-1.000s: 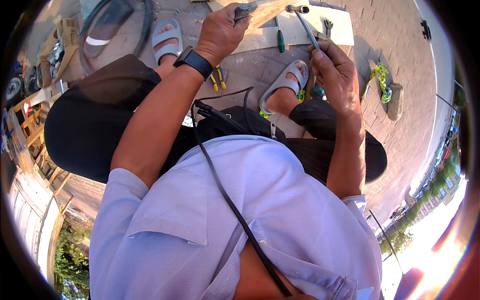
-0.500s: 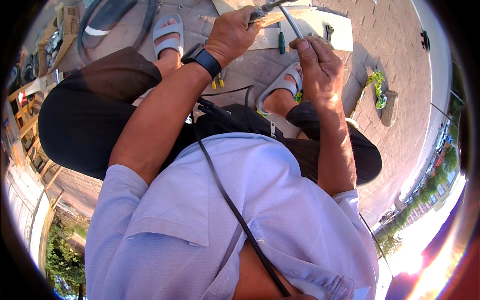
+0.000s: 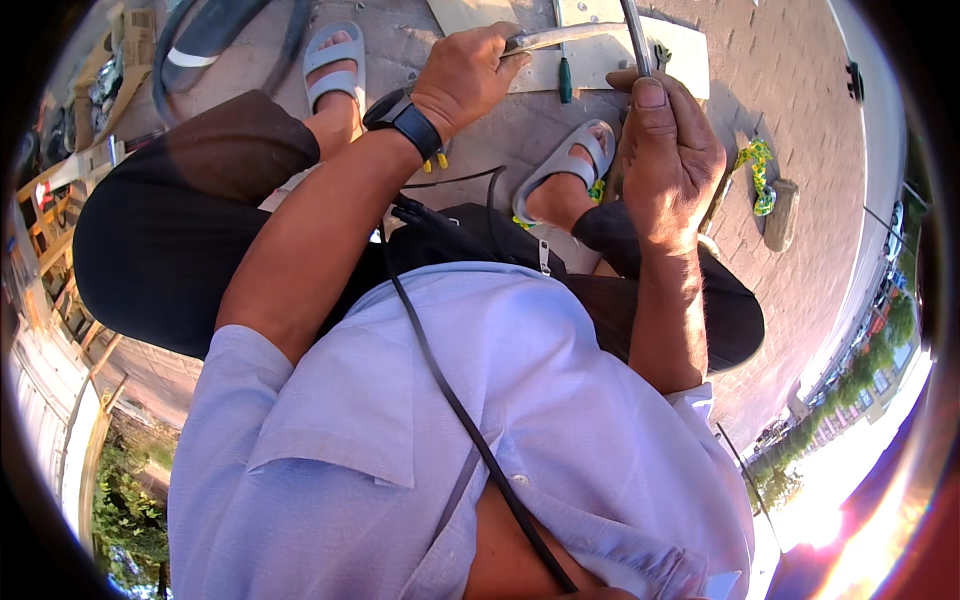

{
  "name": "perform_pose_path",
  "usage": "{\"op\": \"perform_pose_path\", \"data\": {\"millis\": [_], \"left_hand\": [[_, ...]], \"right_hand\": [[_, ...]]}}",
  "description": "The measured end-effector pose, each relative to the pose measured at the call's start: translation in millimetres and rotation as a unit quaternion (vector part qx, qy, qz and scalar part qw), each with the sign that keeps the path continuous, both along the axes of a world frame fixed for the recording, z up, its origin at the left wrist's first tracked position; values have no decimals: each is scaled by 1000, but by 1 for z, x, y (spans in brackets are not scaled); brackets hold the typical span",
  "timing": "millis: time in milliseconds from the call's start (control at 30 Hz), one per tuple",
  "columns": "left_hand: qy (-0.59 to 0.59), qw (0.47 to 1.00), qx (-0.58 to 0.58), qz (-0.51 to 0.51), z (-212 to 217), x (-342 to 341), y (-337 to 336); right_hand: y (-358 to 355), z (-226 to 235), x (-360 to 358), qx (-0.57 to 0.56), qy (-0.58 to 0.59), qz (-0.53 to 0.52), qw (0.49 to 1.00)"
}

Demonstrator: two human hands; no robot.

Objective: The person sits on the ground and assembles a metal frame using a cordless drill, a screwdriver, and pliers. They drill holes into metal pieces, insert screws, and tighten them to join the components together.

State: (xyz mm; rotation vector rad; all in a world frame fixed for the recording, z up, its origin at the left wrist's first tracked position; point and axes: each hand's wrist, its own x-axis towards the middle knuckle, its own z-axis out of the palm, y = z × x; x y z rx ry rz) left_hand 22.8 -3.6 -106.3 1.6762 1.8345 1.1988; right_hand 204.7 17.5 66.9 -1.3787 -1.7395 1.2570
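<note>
Swung nearer upright since a moment ago, the wrench [image 3: 637, 38] now runs up out of view from the right hand [image 3: 670, 160], fingers clamped around its shaft, while the left hand [image 3: 466, 78], fingers curled, grips a pale strip [image 3: 575, 35] over the board [image 3: 684, 58] and screwdriver [image 3: 565, 82].

bright sunlight, lower-right glare [image 3: 862, 548], bent edges

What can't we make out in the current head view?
Metal rod: far end cut off by the head view's top edge; near end covered by the right hand.
Pale curved piece: gripped part, head view, covered by the left hand.
Yellow-handled tool: working end, head view, hidden behind the left wrist.
</note>
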Motion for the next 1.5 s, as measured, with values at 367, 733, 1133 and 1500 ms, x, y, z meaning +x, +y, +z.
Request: {"op": "perform_pose_path", "data": {"millis": [367, 733, 1133, 1500], "left_hand": [[3, 1000, 7, 8, 5, -2, 5], [-1, 1000, -3, 0, 7, 1, 4], [24, 1000, 6, -4, 7, -3, 7], [29, 1000, -6, -6, 6, 5, 6]], "right_hand": [[-16, -27, 6, 52, 35, -12, 998], [-19, -40, 14, 40, -21, 8, 999], [-19, -32, 12, -7, 24, -8, 1000], [-20, -37, 18, -140, -22, 29, 990]]}}
